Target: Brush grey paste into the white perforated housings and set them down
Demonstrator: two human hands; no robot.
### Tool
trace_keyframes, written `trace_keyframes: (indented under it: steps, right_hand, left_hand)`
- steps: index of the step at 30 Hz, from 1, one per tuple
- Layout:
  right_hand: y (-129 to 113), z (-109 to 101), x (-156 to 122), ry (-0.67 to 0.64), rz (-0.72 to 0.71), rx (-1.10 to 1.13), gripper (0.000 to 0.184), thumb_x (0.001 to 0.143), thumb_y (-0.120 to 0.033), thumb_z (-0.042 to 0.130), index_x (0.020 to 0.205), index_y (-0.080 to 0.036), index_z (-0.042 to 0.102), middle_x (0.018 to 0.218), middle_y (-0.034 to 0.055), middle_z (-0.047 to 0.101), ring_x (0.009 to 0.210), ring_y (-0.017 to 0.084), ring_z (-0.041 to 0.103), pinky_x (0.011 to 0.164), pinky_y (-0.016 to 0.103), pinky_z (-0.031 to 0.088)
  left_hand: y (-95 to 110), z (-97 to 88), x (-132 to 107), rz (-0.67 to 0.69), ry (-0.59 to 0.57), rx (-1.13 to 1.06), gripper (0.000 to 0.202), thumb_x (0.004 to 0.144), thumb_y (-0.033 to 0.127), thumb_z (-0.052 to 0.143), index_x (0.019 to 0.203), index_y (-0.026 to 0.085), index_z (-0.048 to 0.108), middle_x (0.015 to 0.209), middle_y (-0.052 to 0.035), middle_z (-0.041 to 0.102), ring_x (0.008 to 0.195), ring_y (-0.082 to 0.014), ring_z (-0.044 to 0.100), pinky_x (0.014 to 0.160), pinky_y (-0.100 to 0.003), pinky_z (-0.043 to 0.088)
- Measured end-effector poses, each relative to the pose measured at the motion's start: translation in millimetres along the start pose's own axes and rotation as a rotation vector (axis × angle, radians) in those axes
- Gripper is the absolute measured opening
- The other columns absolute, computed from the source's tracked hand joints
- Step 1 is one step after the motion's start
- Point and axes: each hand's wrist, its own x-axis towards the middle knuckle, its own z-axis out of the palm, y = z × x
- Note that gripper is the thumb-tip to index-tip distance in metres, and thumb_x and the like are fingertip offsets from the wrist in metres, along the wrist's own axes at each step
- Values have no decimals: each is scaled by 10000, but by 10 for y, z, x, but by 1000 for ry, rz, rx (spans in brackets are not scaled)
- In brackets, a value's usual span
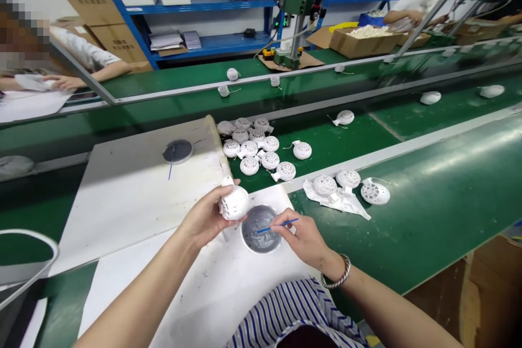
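Observation:
My left hand [207, 215] is closed round a white round plastic housing [234, 204] with slots in its side, held just left of a shallow round dish [261, 246] of grey paste. Over that dish, my right hand [299, 236] pinches a thin blue stick [290, 223], its tip down at the paste. Beneath both lies a white board [220, 277]. To the right, two similar housings with grille fronts [325, 185] rest on a crumpled white sheet [346, 204], and another housing [375, 192] sits beside them.
Several white housings [249, 148] crowd together on the green conveyor belt [326, 138], with others spaced along it. A second grey dish [178, 150] with a blue stick stands on the left board [134, 196]. Across the line, people work near an open carton [362, 41].

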Motion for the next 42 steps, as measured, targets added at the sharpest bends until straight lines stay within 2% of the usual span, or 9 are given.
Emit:
trace_keyframes:
  steps: [4,7,11,19,23,28,32,37,42]
  right_hand:
    - [-4,-4,20,43,99,111,126,780,-325,616,745,-204,615,790,21,658,751,158,614,677,289,464]
    - [14,-27,22,124,191,376,218,694,-364,700,716,-183,581,720,22,656,690,159,630,669,297,488]
    - [82,-85,10,194,233,490,279,666,-372,726,722,-166,546,685,25,664,673,145,636,676,279,484]
    - [146,-219,-45,314,299,647,288,645,-353,749,727,-155,556,714,21,671,650,109,623,571,210,439]
    - [122,-246,-89,331,323,749,284,635,-337,758,724,-168,548,738,0,663,659,97,620,605,215,458]
    - [54,-263,-117,335,330,834,253,642,-301,762,722,-176,557,749,-15,650,670,77,610,622,195,465]
    - [-77,-304,-107,344,311,869,234,643,-290,766,715,-185,569,744,-29,644,664,59,604,622,166,465]
    - [-322,-362,-111,352,264,912,207,644,-267,766,689,-184,581,719,-27,633,632,60,603,610,160,480]
    - [-493,-334,-175,287,151,821,148,698,-249,725,689,-190,589,704,-27,628,629,57,609,630,160,487]
  left_hand:
    - [-79,-19,-315,-33,-150,-291,559,640,91,644,1171,210,514,1167,-76,514,958,-211,542,805,-362,493]
    - [-157,-35,-435,89,-137,-137,637,646,65,688,1218,254,479,1105,-46,539,895,-162,545,761,-271,483]
    - [-260,-8,-534,266,-24,38,629,647,163,744,1207,251,470,976,-28,583,869,-141,551,755,-210,445]
    - [-368,-35,-607,311,198,0,628,560,254,797,1110,168,506,1020,-78,603,911,-202,566,731,-240,446]
    - [-407,-107,-620,276,251,-33,521,593,299,782,1041,160,556,959,-74,623,863,-195,581,714,-239,459]
    - [-486,-111,-612,159,98,-81,540,669,409,715,1107,140,548,1089,-147,588,957,-274,566,696,-314,495]
    - [-538,-21,-578,140,97,-116,606,685,393,714,1201,188,472,1016,-111,613,906,-219,581,677,-256,471]
    - [-591,79,-514,103,61,-87,401,730,447,656,982,140,593,934,-92,613,743,-157,570,602,-225,446]
    - [-629,136,-480,8,131,-187,435,737,523,615,986,166,601,870,-68,598,760,-165,564,608,-236,452]
